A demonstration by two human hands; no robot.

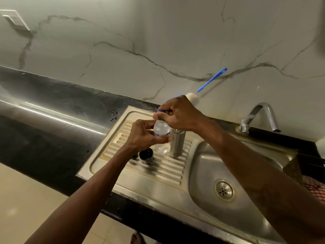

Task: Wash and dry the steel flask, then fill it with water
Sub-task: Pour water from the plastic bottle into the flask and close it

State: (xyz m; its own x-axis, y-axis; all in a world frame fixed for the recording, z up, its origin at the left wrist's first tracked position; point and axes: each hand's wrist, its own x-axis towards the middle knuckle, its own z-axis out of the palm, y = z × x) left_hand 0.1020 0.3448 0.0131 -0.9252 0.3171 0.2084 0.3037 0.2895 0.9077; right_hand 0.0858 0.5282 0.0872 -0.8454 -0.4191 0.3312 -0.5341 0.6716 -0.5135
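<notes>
Plastic bottle (161, 131) gripped by left hand (142, 136) | right hand (179, 115) pinches blue cap (161, 111)

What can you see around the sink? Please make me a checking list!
Surface: steel drainboard beside the sink, set in a dark counter.
Job's things: flask upright on the drainboard, a steel lid beside it; plastic bottle held next to it.
Clutter: blue-handled brush leaning on the wall; checked cloth at right edge.
Hands: left hand holds the bottle; right hand pinches its blue cap.
Cables: nothing seen.
Surroundings: tap, switch plate on the wall.
</notes>
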